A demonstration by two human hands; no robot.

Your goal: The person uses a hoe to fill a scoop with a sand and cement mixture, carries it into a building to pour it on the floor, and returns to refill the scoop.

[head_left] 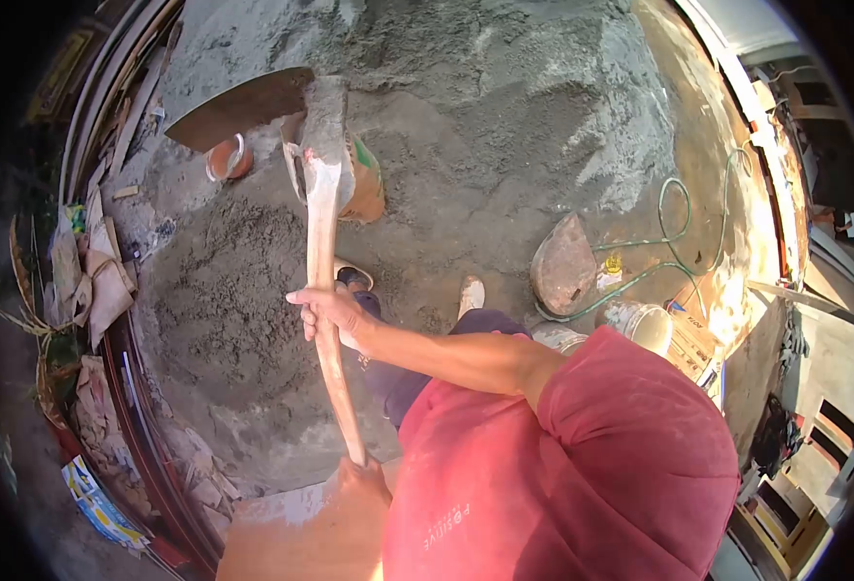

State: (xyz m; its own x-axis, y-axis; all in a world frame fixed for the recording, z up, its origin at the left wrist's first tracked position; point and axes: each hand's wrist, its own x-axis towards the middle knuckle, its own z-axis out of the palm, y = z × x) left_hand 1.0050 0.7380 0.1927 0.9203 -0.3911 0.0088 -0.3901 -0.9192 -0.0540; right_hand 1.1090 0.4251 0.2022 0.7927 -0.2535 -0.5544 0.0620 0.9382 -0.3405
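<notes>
A long-handled hoe [322, 232] extends up the view, its wide dark blade [243, 105] tilted to the left above the grey mortar. My right hand [328, 315] is wrapped round the middle of the wooden handle. Lower down, my left hand [361, 478] is closed round the handle's bottom end, partly hidden by the red shirt. Behind the hoe head stands an orange and green container [365, 184], and a small orange bucket [228, 158] is just below the blade. Wet, dark mortar [224, 290] spreads to the left of the handle.
My feet [471, 293] are on the grey floor. To the right lie a flat stone [563, 266], a green hose [674, 223], white buckets [645, 327] and a cardboard box [690, 341]. Boards and scraps [107, 281] line the left edge; an orange-brown board [282, 542] is at the bottom.
</notes>
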